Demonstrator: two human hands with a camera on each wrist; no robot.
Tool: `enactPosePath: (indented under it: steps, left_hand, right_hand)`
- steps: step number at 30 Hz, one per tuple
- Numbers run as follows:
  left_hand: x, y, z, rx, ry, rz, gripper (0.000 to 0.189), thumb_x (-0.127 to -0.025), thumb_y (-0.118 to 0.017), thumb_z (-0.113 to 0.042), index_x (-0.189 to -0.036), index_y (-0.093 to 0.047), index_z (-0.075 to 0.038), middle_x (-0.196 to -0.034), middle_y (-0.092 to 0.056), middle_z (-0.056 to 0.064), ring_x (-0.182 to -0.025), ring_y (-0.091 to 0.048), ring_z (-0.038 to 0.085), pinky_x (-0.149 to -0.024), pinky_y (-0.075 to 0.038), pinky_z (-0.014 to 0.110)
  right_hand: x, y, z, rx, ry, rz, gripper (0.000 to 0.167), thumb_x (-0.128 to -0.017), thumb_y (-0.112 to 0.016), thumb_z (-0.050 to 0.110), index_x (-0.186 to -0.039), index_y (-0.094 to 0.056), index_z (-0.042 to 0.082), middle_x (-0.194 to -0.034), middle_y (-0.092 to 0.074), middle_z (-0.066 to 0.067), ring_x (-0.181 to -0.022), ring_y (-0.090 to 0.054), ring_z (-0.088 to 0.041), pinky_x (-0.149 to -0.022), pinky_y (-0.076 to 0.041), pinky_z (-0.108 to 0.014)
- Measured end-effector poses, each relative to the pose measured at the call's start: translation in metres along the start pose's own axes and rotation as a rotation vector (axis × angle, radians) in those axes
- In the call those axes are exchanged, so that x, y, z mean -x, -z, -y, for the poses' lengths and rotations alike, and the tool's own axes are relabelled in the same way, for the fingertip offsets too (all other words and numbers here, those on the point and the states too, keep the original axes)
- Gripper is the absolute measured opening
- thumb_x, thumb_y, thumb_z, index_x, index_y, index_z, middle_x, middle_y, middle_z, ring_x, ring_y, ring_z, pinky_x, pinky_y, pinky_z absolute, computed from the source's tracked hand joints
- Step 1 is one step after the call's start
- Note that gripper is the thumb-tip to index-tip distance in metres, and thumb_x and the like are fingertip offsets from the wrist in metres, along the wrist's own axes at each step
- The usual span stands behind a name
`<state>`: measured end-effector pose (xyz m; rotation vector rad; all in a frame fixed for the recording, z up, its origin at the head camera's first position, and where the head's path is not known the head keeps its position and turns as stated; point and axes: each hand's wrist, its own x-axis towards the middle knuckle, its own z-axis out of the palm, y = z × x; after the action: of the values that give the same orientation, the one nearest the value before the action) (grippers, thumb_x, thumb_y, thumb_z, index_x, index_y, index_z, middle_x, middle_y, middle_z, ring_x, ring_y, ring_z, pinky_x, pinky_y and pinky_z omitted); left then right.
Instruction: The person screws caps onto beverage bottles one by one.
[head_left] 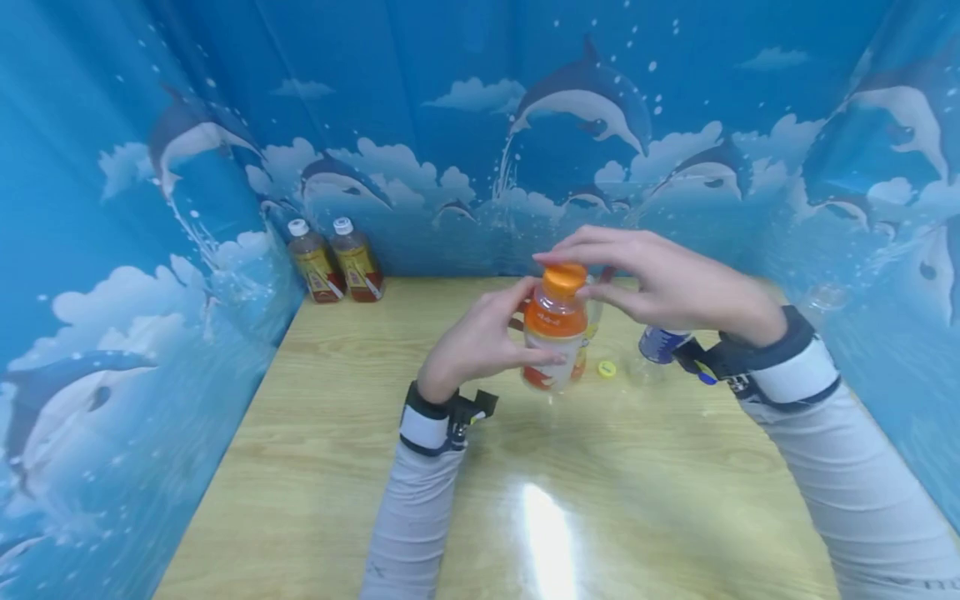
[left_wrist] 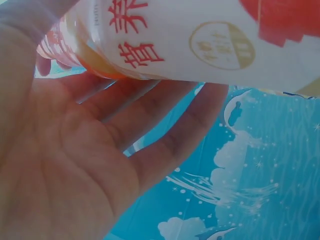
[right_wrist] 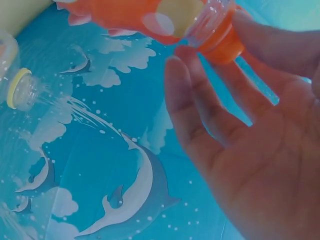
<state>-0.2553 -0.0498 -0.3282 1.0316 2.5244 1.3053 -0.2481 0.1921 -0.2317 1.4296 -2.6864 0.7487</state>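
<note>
Upright over the table, a drink bottle (head_left: 552,333) with an orange neck and a white label is gripped by my left hand (head_left: 480,342). The left thumb lies across its front; the other fingers pass behind it, and the left wrist view shows them along the label (left_wrist: 172,60). My right hand (head_left: 660,275) pinches the bottle's orange cap (head_left: 565,279) from above between thumb and fingers. In the right wrist view the cap (right_wrist: 222,47) sits on the clear neck. Another bottle, mostly hidden behind this one, shows its clear, yellow-ringed neck (right_wrist: 22,90) in that view.
A small yellow cap (head_left: 606,368) lies on the wooden table (head_left: 322,467). By the right wrist stands a clear bottle with a purple-blue label (head_left: 662,343), near a blue cap (head_left: 707,378). Two brown drink bottles (head_left: 358,267) stand at the back left corner. Dolphin-print curtains (head_left: 465,108) surround the table.
</note>
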Motion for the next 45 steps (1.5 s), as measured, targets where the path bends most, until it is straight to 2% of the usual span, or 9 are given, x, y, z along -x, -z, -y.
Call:
enactPosePath:
  steps: [5,10,12,18,25,29,34,40,45]
  left_hand:
    - [-0.004,-0.002,0.003,0.028,-0.013,0.049,0.081,-0.082,-0.087,-0.028,-0.149,-0.043,-0.02,-0.136,-0.062,-0.004,-0.117,-0.061,0.011,-0.099,-0.054,0.036]
    - [-0.004,-0.003,0.005,0.013,-0.051,0.109,0.079,-0.081,-0.087,-0.028,-0.148,-0.045,-0.02,-0.137,-0.062,-0.004,-0.121,-0.059,0.012,-0.102,-0.052,0.035]
    - [-0.004,-0.003,0.005,0.021,-0.079,0.136,0.079,-0.082,-0.086,-0.03,-0.149,-0.045,-0.02,-0.137,-0.062,-0.005,-0.122,-0.059,0.011,-0.102,-0.052,0.034]
    - [-0.002,-0.004,0.003,0.096,-0.093,0.212,0.08,-0.081,-0.087,-0.027,-0.148,-0.044,-0.02,-0.137,-0.062,-0.006,-0.123,-0.058,0.01,-0.102,-0.052,0.032]
    - [-0.001,-0.007,-0.002,0.066,-0.095,0.243,0.07,-0.082,-0.086,-0.034,-0.141,-0.05,-0.02,-0.134,-0.063,-0.007,-0.121,-0.059,0.008,-0.102,-0.051,0.028]
    - [-0.003,-0.009,-0.003,0.029,-0.142,0.179,0.071,-0.083,-0.085,-0.036,-0.143,-0.049,-0.019,-0.133,-0.065,-0.005,-0.117,-0.061,0.008,-0.099,-0.052,0.027]
    - [-0.007,-0.013,-0.002,-0.049,-0.195,0.08,0.078,-0.084,-0.084,-0.037,-0.148,-0.044,-0.018,-0.128,-0.066,-0.004,-0.107,-0.062,0.007,-0.084,-0.057,0.027]
    - [-0.005,-0.015,-0.005,-0.174,-0.14,-0.011,0.085,-0.083,-0.083,-0.04,-0.153,-0.039,-0.019,-0.129,-0.065,-0.004,-0.109,-0.064,0.007,-0.091,-0.056,0.027]
    - [0.002,-0.011,-0.016,-0.279,-0.057,-0.055,0.086,-0.082,-0.084,-0.04,-0.153,-0.038,-0.019,-0.128,-0.065,-0.004,-0.104,-0.064,0.009,-0.086,-0.057,0.026]
  right_hand:
    - [-0.003,-0.004,0.0,0.062,0.023,-0.05,0.043,-0.091,-0.076,0.015,-0.132,-0.066,0.012,-0.106,-0.059,0.006,-0.096,-0.056,-0.007,-0.08,-0.056,-0.03]
    - [-0.004,-0.009,0.0,0.059,0.007,-0.065,0.03,-0.091,-0.078,0.026,-0.115,-0.068,0.013,-0.102,-0.059,0.007,-0.095,-0.058,-0.007,-0.082,-0.058,-0.032]
    - [-0.004,-0.012,-0.001,0.097,0.019,-0.082,0.025,-0.092,-0.075,0.033,-0.109,-0.067,0.015,-0.099,-0.059,0.007,-0.089,-0.056,-0.008,-0.076,-0.056,-0.031]
    - [-0.01,-0.023,-0.006,0.304,0.122,-0.174,0.023,-0.09,-0.064,0.04,-0.083,-0.062,0.019,-0.074,-0.047,0.006,-0.062,-0.041,-0.009,-0.051,-0.038,-0.025]
    - [-0.014,-0.032,-0.002,0.398,0.163,-0.331,0.034,-0.083,-0.051,0.041,-0.057,-0.041,0.022,-0.054,-0.032,0.008,-0.048,-0.027,-0.009,-0.041,-0.02,-0.026]
    - [-0.014,-0.034,-0.001,0.469,0.076,-0.406,0.039,-0.084,-0.05,0.045,-0.054,-0.039,0.022,-0.051,-0.032,0.006,-0.044,-0.027,-0.012,-0.04,-0.017,-0.028]
    - [-0.012,-0.041,-0.004,0.488,-0.124,-0.478,0.044,-0.085,-0.052,0.047,-0.052,-0.045,0.019,-0.048,-0.035,0.004,-0.043,-0.03,-0.015,-0.039,-0.02,-0.029]
    - [-0.014,-0.05,0.004,0.511,-0.335,-0.533,0.052,-0.09,-0.047,0.048,-0.049,-0.036,0.018,-0.045,-0.031,0.002,-0.04,-0.03,-0.019,-0.039,-0.018,-0.031]
    - [-0.019,-0.052,0.009,0.562,-0.42,-0.525,0.054,-0.091,-0.042,0.049,-0.049,-0.035,0.016,-0.045,-0.028,0.001,-0.04,-0.029,-0.021,-0.04,-0.015,-0.031]
